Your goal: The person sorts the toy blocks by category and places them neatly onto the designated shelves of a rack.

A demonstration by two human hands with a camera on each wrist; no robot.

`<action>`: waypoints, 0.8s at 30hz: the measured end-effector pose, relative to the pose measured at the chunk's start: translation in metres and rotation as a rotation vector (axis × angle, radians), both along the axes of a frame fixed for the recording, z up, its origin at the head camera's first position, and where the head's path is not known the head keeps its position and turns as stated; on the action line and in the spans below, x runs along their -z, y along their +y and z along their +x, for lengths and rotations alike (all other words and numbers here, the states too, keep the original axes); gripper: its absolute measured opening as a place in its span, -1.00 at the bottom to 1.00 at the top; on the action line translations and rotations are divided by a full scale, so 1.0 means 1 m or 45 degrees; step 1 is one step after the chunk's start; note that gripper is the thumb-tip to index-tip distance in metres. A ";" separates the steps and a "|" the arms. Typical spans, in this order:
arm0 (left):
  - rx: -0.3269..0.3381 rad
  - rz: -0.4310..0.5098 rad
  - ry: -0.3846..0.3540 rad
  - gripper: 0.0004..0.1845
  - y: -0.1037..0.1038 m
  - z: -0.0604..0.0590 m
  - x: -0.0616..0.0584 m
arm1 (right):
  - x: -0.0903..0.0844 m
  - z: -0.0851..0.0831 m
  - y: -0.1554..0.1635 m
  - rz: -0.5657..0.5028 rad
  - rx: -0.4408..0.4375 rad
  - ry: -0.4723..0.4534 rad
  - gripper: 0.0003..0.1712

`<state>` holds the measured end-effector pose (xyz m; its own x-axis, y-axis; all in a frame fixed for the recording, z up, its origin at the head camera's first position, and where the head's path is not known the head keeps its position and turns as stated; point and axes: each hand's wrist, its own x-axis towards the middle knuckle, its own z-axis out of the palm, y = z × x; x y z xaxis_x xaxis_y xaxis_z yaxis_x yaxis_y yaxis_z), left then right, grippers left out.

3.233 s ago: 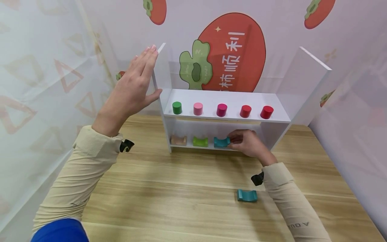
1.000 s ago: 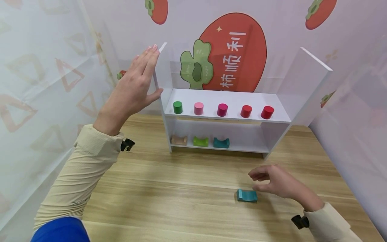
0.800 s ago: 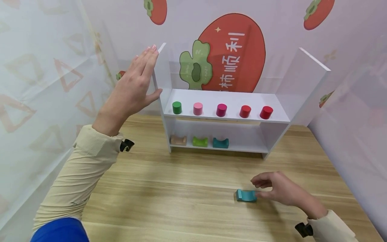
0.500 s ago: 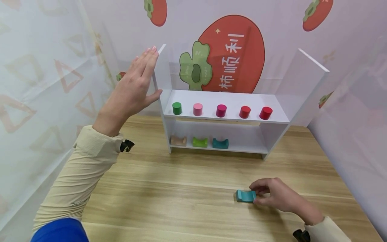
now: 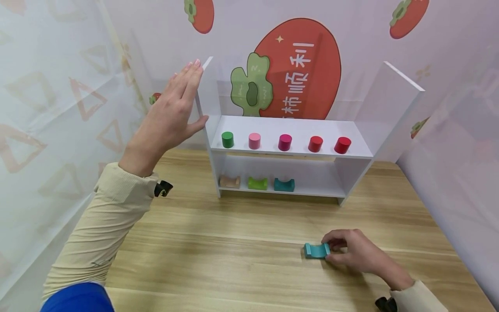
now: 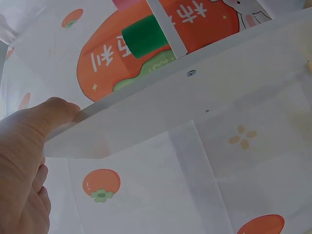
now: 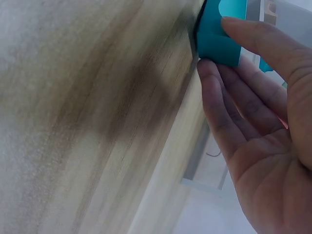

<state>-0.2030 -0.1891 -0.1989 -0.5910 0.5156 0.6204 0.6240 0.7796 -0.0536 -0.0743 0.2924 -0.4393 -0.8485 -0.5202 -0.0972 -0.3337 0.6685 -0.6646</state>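
Observation:
My right hand (image 5: 356, 255) pinches the right end of a teal block with a curved hollow (image 5: 316, 251), low over the table. In the right wrist view its thumb (image 7: 263, 41) presses the block's face, with the fingers at the end and behind. My left hand (image 5: 169, 110) rests along the left side panel (image 5: 210, 93) of a white shelf, fingers straight and thumb at the front edge. On the lower board (image 5: 315, 186) sit three hollowed blocks: beige (image 5: 230, 182), lime green (image 5: 257, 183) and teal (image 5: 284, 185).
The upper board (image 5: 300, 125) bears a row of cylinders: green (image 5: 228, 139), pink (image 5: 254, 141), magenta (image 5: 285, 142) and two red, including the rightmost red cylinder (image 5: 342, 145). The right side panel (image 5: 390, 104) rises high. Printed sheets surround the wooden table (image 5: 234, 260).
My right hand let go of the teal block on the lower board, came down to the table and now pinches the second teal block. My left hand has stayed on the panel.

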 end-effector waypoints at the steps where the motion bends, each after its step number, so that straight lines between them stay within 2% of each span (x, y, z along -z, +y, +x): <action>1: 0.002 -0.001 0.003 0.04 0.000 0.000 0.000 | -0.002 0.000 -0.001 -0.003 0.000 0.012 -0.67; 15: 0.013 0.000 0.007 0.05 -0.001 0.001 0.000 | -0.013 -0.023 0.000 0.013 0.081 0.107 -0.60; 19: 0.021 0.003 0.012 0.05 0.000 0.000 0.000 | -0.021 -0.029 0.000 0.001 0.117 0.101 -0.56; 24: 0.031 0.007 0.011 0.05 0.000 0.000 -0.002 | -0.032 -0.036 -0.001 -0.040 0.136 0.166 -0.58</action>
